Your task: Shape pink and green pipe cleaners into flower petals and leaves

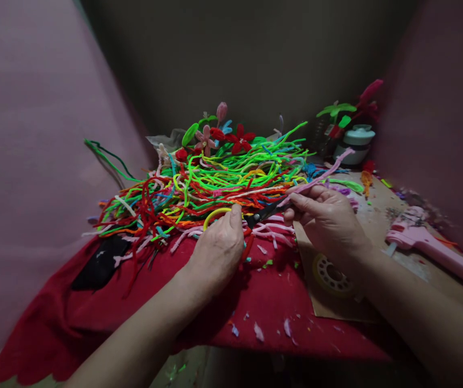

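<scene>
My left hand [221, 248] is closed around the yellow handles of a pair of scissors [254, 219], whose dark blades point right. In my right hand [326, 213] a pink pipe cleaner [328, 171] is pinched between thumb and fingers, its long end rising to the upper right. The blade tips lie against the pipe cleaner's lower end, close to my right fingertips; whether they cut into it I cannot tell. Just behind both hands spreads a big heap of green, red, orange and white pipe cleaners [231, 178]. Short pink pieces [274, 231] lie under the scissors.
Pipe-cleaner flowers [241, 139] rest on the heap. To the right are a pink glue gun [437, 248], a tape roll [332, 274] on cardboard [324, 307] and a lidded jar [354, 145]. A black phone-like slab [101, 264] lies left on the red cloth [271, 318], with scattered fluff.
</scene>
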### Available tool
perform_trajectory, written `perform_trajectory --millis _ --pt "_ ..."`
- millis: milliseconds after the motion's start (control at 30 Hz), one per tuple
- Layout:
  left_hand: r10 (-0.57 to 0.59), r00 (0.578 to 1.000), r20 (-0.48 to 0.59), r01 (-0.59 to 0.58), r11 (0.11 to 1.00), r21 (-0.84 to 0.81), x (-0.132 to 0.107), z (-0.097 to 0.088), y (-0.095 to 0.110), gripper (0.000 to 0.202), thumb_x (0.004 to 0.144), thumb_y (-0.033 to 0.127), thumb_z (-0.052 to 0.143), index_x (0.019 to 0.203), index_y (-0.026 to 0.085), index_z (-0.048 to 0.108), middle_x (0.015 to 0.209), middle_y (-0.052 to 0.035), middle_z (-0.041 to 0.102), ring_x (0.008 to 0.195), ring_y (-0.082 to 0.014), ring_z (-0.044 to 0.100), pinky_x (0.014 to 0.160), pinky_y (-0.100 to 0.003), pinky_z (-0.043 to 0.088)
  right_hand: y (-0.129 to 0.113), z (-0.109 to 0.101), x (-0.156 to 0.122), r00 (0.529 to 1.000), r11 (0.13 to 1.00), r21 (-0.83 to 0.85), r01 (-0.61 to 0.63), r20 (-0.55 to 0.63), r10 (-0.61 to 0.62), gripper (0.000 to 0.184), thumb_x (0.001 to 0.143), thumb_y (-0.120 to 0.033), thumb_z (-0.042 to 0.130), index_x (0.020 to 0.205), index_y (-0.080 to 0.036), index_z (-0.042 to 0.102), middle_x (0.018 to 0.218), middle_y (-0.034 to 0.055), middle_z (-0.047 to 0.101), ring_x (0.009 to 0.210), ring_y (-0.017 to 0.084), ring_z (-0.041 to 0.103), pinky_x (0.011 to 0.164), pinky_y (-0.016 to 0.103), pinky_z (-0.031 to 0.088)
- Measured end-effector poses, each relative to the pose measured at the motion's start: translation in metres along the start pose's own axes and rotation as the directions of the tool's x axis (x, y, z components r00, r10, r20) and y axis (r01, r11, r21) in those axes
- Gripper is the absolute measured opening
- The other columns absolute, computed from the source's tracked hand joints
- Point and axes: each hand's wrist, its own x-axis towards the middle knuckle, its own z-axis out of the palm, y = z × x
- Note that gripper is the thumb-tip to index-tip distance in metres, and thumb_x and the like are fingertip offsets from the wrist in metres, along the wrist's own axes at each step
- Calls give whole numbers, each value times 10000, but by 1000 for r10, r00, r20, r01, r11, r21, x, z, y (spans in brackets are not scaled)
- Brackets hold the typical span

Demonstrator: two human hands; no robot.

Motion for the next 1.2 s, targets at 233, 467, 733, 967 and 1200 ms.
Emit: perform_trajectory --millis 233,467,733,967,1200 --pt "-29 999 44 27 999 42 2 -5 2 321 799 45 365 1117 23 404 769 -99 608 691 -177 603 615 -270 507 1 1 1 999 997 66 -35 5 35 72 666 -166 675 682 -128 616 606 0 620 466 87 572 442 194 469" --pt "-68 993 94 64 997 51 3 -6 3 320 842 86 325 1149 15 380 779 -92 592 672 -190 602 593 -292 501 -1 1 0 999 997 60 -48 8 48 51 690 -155 655 674 -126 616 609 6 622 475 87 570 462 200 473" --pt "-81 983 163 72 996 61 3 -6 4 352 811 62 350 1161 36 379 836 -103 594 720 -180 606 636 -276 503 -2 1 0 999 998 18 -52 0 52 64 685 -181 660 665 -140 614 598 2 608 482 89 559 463 212 468" --pt "-83 976 202 74 996 50 5 -9 5 303 813 61 331 1103 40 418 800 -100 589 694 -191 609 605 -288 507 -2 1 0 997 996 39 -77 -12 77 69 689 -174 656 666 -135 604 602 10 612 482 88 560 459 206 461" --pt "-98 972 215 90 995 47 3 -5 7 319 820 51 314 1121 64 417 816 -86 595 711 -167 611 628 -260 505 1 -1 1 993 989 97 -116 16 115 49 702 -157 638 666 -133 616 593 3 605 477 78 552 448 185 454"
